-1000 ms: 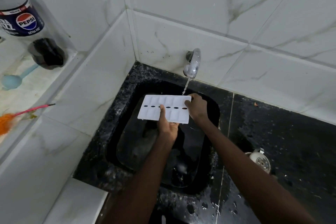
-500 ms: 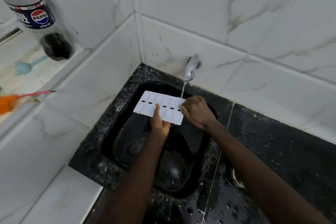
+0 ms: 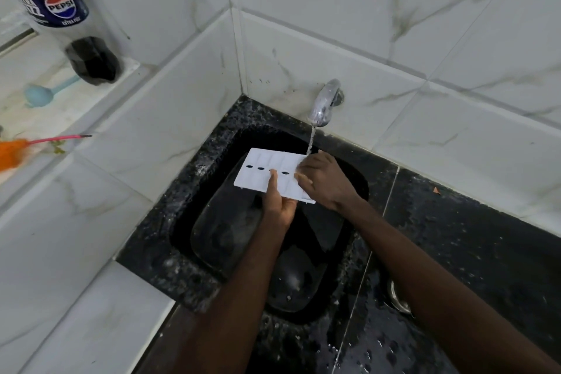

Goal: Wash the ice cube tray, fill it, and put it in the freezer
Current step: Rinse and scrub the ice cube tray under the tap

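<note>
A white ice cube tray [image 3: 261, 171] with a row of dark slots is held flat over the black sink [image 3: 194, 252]. My left hand [image 3: 277, 206] grips its near edge, thumb pressed on top. My right hand [image 3: 321, 181] lies over the tray's right end, fingers bent onto its surface. Water runs from the chrome tap [image 3: 323, 103] in a thin stream and lands at the tray's far right corner, beside my right fingers.
A black speckled counter [image 3: 470, 252] extends right of the sink, wet, with a metal object [image 3: 399, 297] partly hidden by my right arm. On the left ledge stand a Pepsi bottle [image 3: 60, 9], a blue scoop [image 3: 39, 94] and an orange brush [image 3: 18, 149]. White tiled walls surround the sink.
My right hand has slid from the tray's far right corner onto its top surface. The tray has tilted and shifted slightly; the view has dropped and moved left.
</note>
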